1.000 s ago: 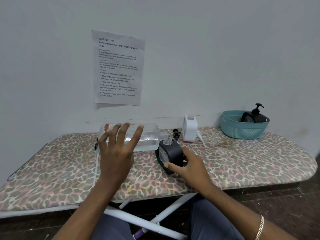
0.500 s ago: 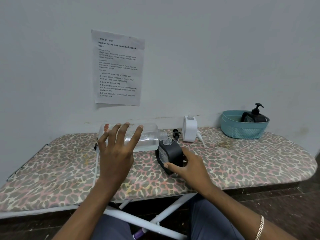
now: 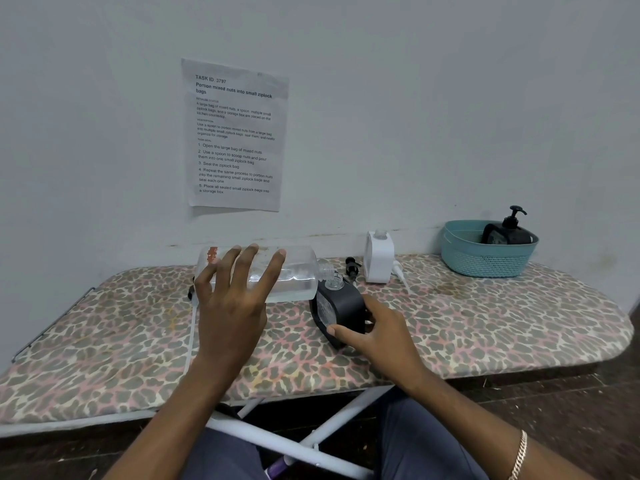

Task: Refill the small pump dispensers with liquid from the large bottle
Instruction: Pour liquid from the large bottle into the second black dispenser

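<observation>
Head view: left hand (image 3: 230, 306) gripping tipped large bottle (image 3: 294, 273), right hand (image 3: 377, 336) clasping black dispenser (image 3: 341, 308).

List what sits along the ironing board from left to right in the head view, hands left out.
large clear bottle → black dispenser → loose black pump head → white dispenser → teal basket holding a black pump bottle

Pale wall (image 3: 415, 98) with taped paper sheet (image 3: 237, 135); leopard-print ironing board (image 3: 485, 323); dark floor (image 3: 571, 403)
</observation>
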